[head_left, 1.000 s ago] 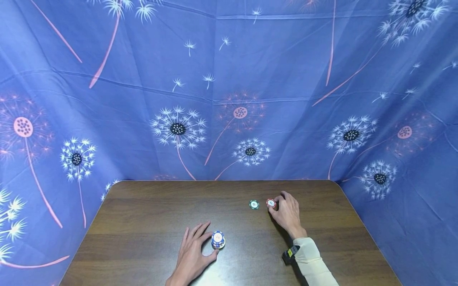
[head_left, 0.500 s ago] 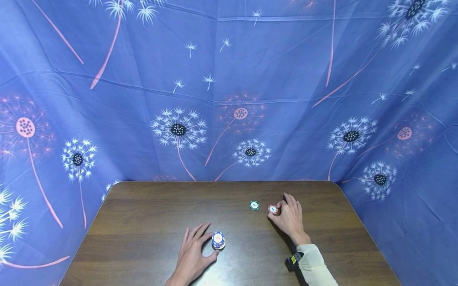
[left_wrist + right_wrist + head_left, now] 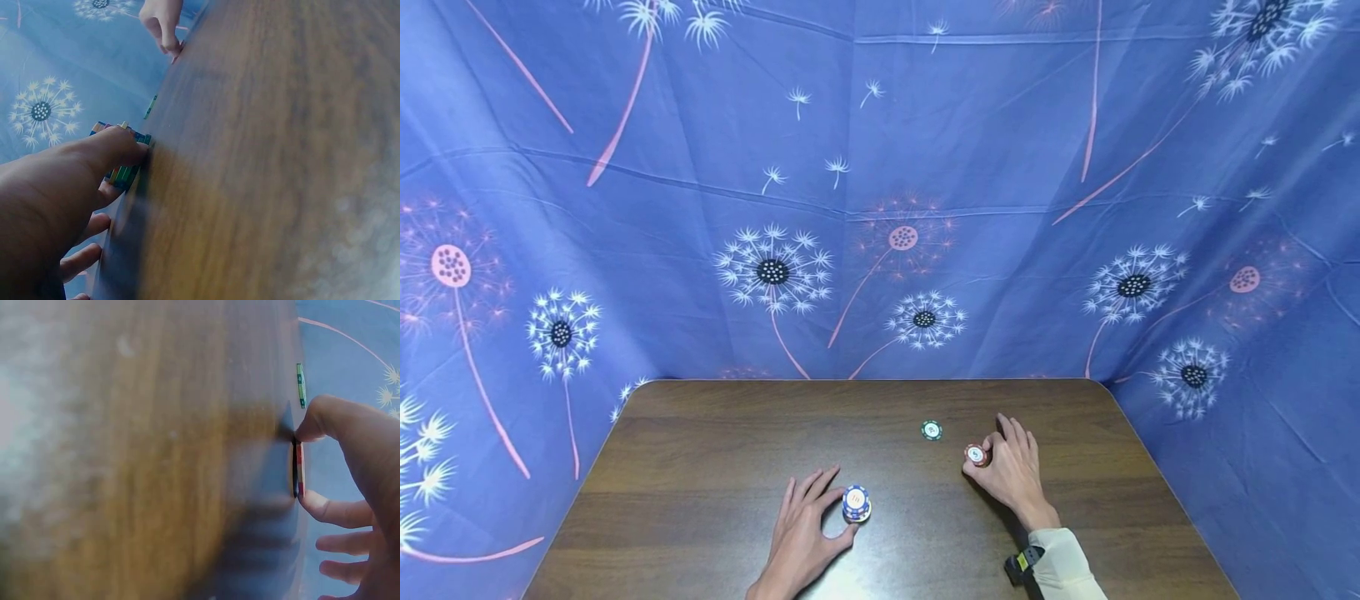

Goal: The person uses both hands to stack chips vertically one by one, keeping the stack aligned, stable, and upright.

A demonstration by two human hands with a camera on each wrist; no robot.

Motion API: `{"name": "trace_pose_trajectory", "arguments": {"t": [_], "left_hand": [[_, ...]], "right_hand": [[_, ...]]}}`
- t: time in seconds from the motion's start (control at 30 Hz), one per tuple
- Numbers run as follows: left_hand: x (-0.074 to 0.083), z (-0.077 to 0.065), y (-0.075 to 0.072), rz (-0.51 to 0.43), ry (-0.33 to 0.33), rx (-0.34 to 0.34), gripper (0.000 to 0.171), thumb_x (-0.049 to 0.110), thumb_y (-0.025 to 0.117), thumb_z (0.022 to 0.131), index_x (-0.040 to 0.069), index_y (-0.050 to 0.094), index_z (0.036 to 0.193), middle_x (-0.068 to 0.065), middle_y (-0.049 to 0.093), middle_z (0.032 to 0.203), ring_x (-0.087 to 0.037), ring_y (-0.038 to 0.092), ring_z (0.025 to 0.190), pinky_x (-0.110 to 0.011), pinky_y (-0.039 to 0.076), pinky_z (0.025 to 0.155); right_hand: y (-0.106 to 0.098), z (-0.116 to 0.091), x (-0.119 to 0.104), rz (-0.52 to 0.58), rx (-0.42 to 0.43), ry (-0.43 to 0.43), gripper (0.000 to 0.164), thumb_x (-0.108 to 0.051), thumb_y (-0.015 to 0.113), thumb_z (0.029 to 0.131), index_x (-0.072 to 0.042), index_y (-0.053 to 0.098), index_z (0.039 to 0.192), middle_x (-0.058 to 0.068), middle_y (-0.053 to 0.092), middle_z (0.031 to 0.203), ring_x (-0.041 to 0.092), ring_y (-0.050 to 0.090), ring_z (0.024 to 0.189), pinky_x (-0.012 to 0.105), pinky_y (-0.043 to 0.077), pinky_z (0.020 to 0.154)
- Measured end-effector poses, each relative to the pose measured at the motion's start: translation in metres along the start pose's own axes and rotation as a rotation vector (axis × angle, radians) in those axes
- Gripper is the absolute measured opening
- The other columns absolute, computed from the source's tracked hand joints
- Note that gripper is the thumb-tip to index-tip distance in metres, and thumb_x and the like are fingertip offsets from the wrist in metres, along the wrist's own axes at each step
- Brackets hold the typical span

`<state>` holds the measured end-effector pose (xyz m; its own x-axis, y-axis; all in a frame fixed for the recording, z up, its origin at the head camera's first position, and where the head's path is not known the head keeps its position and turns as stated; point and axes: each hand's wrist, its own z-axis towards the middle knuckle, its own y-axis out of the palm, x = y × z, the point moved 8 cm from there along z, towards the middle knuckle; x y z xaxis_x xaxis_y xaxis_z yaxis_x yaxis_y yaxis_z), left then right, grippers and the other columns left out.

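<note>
A short stack of poker chips [image 3: 856, 502], blue and white on top, stands on the table with my left hand [image 3: 805, 529] around it. Thumb and index finger touch its sides. Green edges of lower chips [image 3: 125, 177] show in the left wrist view, partly hidden by the thumb. Further right, my right hand [image 3: 1011, 472] pinches a red and white poker chip [image 3: 975, 455] between thumb and index finger. In the right wrist view that red chip [image 3: 300, 470] is flat, with a dark gap between it and the tabletop. Its other fingers are spread behind.
A single green poker chip [image 3: 932, 430] lies flat on the wooden table [image 3: 737, 433], left of and beyond the red one. Blue dandelion-print cloth [image 3: 850, 250] hangs behind the table and along both sides. A small dark device [image 3: 1022, 565] is strapped to the right wrist.
My right hand has drawn the red chip toward me and slightly right, away from the green chip. The left hand and the stack stay in place.
</note>
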<state>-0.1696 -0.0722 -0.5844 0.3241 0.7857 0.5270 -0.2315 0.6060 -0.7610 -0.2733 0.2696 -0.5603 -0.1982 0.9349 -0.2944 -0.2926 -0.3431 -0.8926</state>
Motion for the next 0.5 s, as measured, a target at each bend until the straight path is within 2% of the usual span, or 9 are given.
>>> {"name": "trace_pose_trajectory", "arguments": {"t": [0.23,0.5], "left_hand": [[-0.002,0.001,0.002,0.007,-0.012,-0.018,0.053,0.037,0.092,0.075,0.011,0.080,0.119,-0.006,0.063,0.151,-0.035,0.054,0.142,-0.067,0.028,0.124],[0.000,0.000,0.000,0.003,0.003,0.003,0.053,0.036,0.092,0.074,0.010,0.080,0.118,-0.006,0.064,0.150,-0.036,0.055,0.141,-0.068,0.029,0.123]], "right_hand": [[-0.002,-0.008,-0.003,-0.020,-0.026,-0.019,0.035,-0.038,0.084,0.072,-0.014,0.059,0.078,0.033,0.054,0.150,0.054,0.046,0.142,0.075,0.033,0.116],[-0.005,-0.020,-0.008,-0.028,-0.031,-0.024,0.034,-0.037,0.085,0.071,-0.015,0.061,0.079,0.031,0.055,0.151,0.053,0.046,0.143,0.076,0.033,0.116]]}}
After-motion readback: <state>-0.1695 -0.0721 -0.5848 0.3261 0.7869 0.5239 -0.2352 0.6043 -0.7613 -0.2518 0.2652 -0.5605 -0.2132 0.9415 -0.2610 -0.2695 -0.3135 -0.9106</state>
